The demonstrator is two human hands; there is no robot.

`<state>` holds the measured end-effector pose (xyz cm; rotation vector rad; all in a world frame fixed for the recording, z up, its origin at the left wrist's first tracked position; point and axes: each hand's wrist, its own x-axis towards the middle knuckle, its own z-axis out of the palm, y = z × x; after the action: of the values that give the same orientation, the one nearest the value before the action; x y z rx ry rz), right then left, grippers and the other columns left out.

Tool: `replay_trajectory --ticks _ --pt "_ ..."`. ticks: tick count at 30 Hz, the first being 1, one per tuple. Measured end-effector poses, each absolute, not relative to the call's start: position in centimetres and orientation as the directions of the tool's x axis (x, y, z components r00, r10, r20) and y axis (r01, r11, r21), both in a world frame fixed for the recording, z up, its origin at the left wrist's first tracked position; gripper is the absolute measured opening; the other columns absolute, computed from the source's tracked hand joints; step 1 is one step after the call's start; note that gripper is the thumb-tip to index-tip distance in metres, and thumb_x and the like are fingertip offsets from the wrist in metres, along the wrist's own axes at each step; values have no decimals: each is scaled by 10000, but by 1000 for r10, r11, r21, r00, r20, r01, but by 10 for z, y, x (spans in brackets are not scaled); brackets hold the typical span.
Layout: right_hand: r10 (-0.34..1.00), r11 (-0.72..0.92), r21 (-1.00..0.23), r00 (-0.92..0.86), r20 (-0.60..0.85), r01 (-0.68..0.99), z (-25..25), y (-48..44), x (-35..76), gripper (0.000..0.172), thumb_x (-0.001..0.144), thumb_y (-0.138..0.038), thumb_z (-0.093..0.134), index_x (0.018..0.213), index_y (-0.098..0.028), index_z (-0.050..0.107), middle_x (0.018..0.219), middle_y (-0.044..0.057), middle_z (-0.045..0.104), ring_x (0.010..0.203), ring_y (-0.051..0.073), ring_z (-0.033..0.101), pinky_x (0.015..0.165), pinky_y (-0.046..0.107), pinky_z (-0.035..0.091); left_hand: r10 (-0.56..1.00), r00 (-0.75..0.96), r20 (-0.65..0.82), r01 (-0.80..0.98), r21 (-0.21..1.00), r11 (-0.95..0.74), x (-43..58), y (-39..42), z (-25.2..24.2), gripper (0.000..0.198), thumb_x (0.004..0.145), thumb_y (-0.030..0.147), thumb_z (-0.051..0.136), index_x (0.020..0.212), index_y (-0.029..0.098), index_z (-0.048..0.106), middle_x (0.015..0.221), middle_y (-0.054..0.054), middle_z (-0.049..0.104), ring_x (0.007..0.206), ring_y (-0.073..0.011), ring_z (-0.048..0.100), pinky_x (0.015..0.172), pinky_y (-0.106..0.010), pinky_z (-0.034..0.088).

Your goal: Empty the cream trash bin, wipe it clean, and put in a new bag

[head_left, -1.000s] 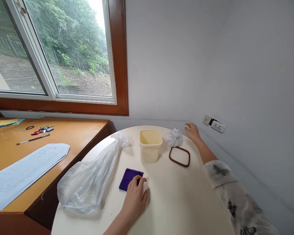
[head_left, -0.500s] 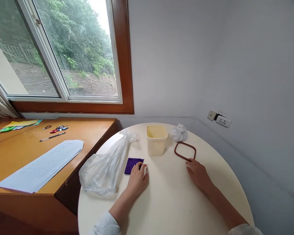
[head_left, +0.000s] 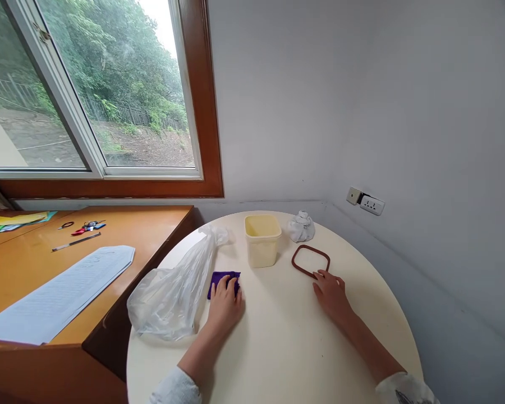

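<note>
My left hand (head_left: 226,302) lies with its fingers spread on a folded purple cloth (head_left: 219,277), covering part of it. On the right, my right hand (head_left: 330,290) is open, its fingertips touching the near edge of a reddish-brown rounded frame (head_left: 295,266) that lies flat. Between and beyond the hands stands a pale yellow square container (head_left: 262,249), open at the top. Left of the cloth lies a crumpled clear plastic bag (head_left: 168,300). A bundled whitish cloth or bag (head_left: 301,227) sits behind the frame.
These things rest on a round cream table (head_left: 286,359). A wooden desk (head_left: 122,224) adjoins it on the left, bearing papers (head_left: 63,294), a pen (head_left: 76,242) and keys (head_left: 90,226). A wall socket (head_left: 372,205) is at the right, a window at the upper left.
My left hand has shifted left and spread its fingers over the purple cloth. My right hand stays at the frame's near edge. The whole view has turned slightly to the right.
</note>
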<state>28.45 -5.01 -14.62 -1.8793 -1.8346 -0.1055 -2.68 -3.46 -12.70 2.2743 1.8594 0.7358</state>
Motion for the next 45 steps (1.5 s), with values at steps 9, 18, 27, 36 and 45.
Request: replay_trajectory --ticks 9,18,27,36,45 --pt "913 215 -321 -73 402 922 -148 -51 252 234 817 -178 407 926 -199 613 850 31 628 796 168 575 874 366 325 952 150 266 837 479 -265 -32 -35 -120 277 828 212 392 1071 180 521 1074 -100 574 1025 -248 521 972 -456 313" --pt "893 247 -399 -47 448 883 -155 -51 257 183 836 -248 457 918 -185 608 775 36 613 721 185 564 814 384 361 948 145 282 709 639 -299 -27 -40 -111 232 812 225 418 994 214 561 1034 -89 567 990 -244 542 850 -406 434" --pt "887 257 -439 -30 460 861 -152 -52 257 162 828 -282 485 905 -203 604 769 32 609 754 202 568 805 394 368 955 152 254 611 735 -293 -26 -43 -111 216 839 238 384 983 207 542 1063 -96 506 965 -231 528 691 -328 480" --pt "880 274 -478 -16 475 835 -157 -51 263 214 852 -355 454 906 -213 605 723 13 593 716 180 569 815 392 366 920 95 381 556 746 -366 -25 -43 -110 201 839 194 384 914 194 571 960 -76 565 860 -182 563 749 -305 464" --pt "856 315 -485 -23 517 816 -153 -52 266 216 867 -335 418 870 -208 593 763 29 621 722 179 581 812 389 368 931 -13 366 718 651 -246 -43 -30 -116 250 814 174 384 969 170 580 1055 -117 573 931 -229 576 835 -385 449"
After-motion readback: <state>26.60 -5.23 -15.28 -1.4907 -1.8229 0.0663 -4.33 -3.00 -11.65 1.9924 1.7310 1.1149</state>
